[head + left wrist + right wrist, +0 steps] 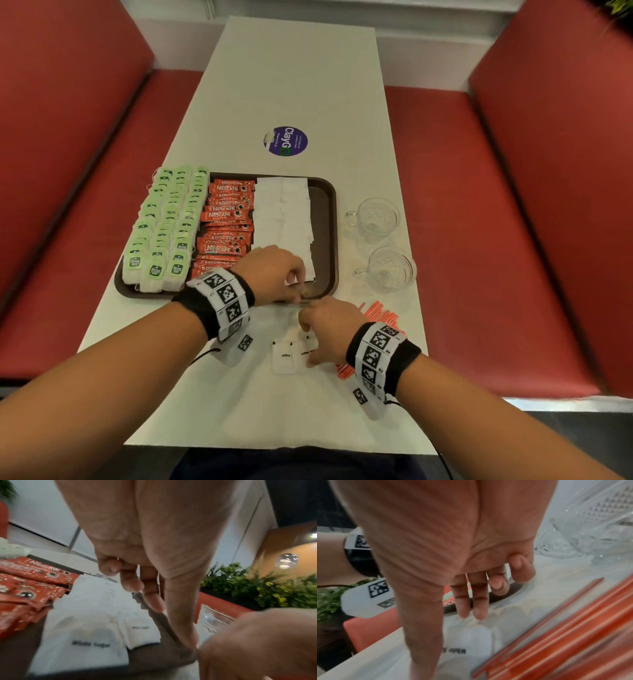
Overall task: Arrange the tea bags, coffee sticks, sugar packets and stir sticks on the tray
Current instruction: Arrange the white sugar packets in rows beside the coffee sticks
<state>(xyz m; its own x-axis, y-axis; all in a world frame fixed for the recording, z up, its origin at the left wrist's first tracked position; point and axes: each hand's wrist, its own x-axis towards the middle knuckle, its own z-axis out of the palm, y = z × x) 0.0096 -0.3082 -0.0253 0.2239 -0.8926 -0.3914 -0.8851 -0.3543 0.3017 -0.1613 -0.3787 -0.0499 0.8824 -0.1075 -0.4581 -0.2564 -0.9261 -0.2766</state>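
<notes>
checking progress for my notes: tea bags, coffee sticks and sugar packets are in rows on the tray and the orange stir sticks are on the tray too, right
Not quite. The orange stir sticks are not on the tray; the head view shows them lying on the table, near the right hand. The tea bags, coffee sticks and sugar packets do sit in rows on the tray.

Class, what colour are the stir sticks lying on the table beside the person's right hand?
Orange-red stir sticks, shown best in the right wrist view.

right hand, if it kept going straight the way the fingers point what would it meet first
Probably the near rim of the tray: the right hand hangs over sugar packets on the table, fingers aimed at that edge. Depth is unclear; the left hand is also close.
</notes>
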